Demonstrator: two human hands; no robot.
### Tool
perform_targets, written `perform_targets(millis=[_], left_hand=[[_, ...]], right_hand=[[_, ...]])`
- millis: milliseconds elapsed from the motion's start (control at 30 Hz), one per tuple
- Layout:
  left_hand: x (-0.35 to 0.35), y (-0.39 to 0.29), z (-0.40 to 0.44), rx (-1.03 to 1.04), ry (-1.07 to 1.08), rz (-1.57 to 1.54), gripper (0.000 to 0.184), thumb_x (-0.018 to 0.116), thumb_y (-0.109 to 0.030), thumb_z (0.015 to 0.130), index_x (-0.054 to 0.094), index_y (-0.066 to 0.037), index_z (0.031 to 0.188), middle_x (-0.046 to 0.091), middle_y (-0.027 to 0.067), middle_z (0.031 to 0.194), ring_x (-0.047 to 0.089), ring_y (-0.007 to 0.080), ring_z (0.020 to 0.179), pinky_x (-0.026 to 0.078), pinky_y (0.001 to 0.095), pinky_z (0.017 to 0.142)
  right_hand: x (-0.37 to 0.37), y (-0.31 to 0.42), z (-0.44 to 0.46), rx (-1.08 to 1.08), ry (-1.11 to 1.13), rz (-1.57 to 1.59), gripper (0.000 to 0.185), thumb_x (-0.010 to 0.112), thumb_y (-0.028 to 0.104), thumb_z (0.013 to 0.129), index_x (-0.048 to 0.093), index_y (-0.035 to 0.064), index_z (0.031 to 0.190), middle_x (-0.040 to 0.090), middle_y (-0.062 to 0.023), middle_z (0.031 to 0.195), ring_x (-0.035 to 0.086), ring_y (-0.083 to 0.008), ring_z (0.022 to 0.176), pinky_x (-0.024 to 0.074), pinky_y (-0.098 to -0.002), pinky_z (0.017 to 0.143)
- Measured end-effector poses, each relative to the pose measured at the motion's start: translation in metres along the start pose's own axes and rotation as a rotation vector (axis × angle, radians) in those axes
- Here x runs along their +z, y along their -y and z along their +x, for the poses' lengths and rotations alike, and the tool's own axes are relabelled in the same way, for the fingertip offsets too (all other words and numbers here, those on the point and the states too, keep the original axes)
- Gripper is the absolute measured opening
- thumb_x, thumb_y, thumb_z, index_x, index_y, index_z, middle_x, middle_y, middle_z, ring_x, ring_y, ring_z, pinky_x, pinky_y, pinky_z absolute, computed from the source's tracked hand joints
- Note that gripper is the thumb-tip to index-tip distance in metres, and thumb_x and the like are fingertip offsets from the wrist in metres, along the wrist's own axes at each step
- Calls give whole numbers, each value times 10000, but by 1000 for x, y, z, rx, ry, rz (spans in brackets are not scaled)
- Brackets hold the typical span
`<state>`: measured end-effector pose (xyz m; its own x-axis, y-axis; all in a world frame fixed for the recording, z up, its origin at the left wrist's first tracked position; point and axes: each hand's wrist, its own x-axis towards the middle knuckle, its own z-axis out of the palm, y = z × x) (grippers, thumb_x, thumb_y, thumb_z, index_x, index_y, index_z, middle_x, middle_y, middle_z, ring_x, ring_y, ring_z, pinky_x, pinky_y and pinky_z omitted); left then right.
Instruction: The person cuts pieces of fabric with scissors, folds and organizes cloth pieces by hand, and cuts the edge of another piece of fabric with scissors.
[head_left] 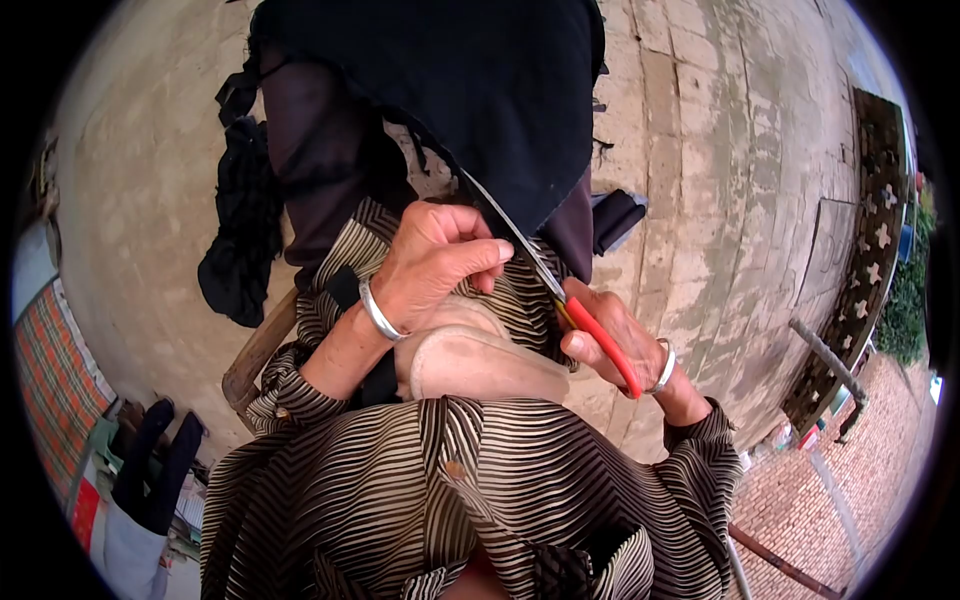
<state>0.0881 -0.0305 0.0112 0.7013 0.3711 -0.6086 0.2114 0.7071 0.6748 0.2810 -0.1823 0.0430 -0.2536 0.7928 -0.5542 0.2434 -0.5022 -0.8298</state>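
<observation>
My right hand (pixel 612 322) grips a pair of scissors (pixel 604 348) by its red handles, and the long metal blades point up and to the left. The blade tips lie at the lower edge of a large black cloth (pixel 485 95) spread over my knees. Close beside the blades, my left hand (pixel 440 255) is closed, thumb against bent fingers; what it pinches, if anything, I cannot make out. Pale beige sole-shaped pieces (pixel 485 368) rest on my lap below the left hand.
Crumpled black fabric (pixel 243 225) hangs at my left, near a wooden chair part (pixel 262 350). Another dark bundle (pixel 617 218) lies to the right. A plaid cloth (pixel 62 375) is at far left. A dark wall with cross-shaped openings (pixel 875 240) stands at far right, beside brick paving (pixel 875 480).
</observation>
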Motion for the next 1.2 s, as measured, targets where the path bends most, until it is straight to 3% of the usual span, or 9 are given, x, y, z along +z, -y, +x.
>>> perform_targets(millis=[367,800,900,967,1033,1067,1133,1167,1200], left_hand=[[1,1,0,22,-9,31,103,671,-63,813,667,37,791,636,57,674,578,106,592,476,233,581],[2,-1,0,20,-23,34,115,675,-66,812,667,32,754,637,53,663,583,102,591,481,229,583],[0,0,0,20,10,89,122,671,-85,830,655,36,822,648,61,715,594,103,625,501,235,609],[7,5,1,255,-289,197,219,705,-100,817,612,79,901,658,93,767,617,108,660,516,232,610],[5,8,5,507,-416,245,517,691,-96,828,433,66,1246,607,129,963,601,112,722,522,241,665],[6,6,7,570,-474,225,596,693,-92,827,385,45,1318,597,132,981,595,108,711,521,240,670],[9,1,9,633,-529,208,678,694,-89,826,336,24,1391,586,136,998,588,104,700,521,239,675],[9,1,11,644,-548,201,701,676,-98,846,304,-9,1434,595,118,957,579,92,688,511,228,661],[9,1,12,653,-566,192,724,659,-107,867,272,-41,1476,604,100,916,570,79,677,500,217,648]], right_hand=[[-5,2,4,10,56,97,582,615,546,874,411,1,898,377,-98,695,432,-220,628,390,-375,594],[5,3,10,-31,-88,-45,544,593,477,912,429,-27,790,392,-175,566,447,-306,513,374,-401,514],[3,5,12,-12,-93,-58,534,607,457,909,433,-28,771,395,-178,552,447,-319,504,374,-404,508],[2,8,11,2,-95,-59,531,613,450,907,435,-31,768,397,-178,544,448,-330,500,374,-404,505],[2,9,11,4,-97,-93,531,630,443,896,440,-37,773,417,-186,540,472,-356,506,380,-404,501],[2,9,11,0,-97,-93,531,630,443,896,440,-37,773,417,-186,540,472,-356,506,380,-404,501],[4,9,9,38,-102,-105,583,587,542,888,404,1,773,350,-120,561,368,-256,503,339,-373,498],[3,11,9,37,-106,-103,583,587,542,888,404,1,773,350,-120,561,368,-256,503,339,-373,498],[2,15,9,58,-100,-134,552,626,485,879,424,-19,778,413,-173,568,462,-333,538,379,-401,510]])
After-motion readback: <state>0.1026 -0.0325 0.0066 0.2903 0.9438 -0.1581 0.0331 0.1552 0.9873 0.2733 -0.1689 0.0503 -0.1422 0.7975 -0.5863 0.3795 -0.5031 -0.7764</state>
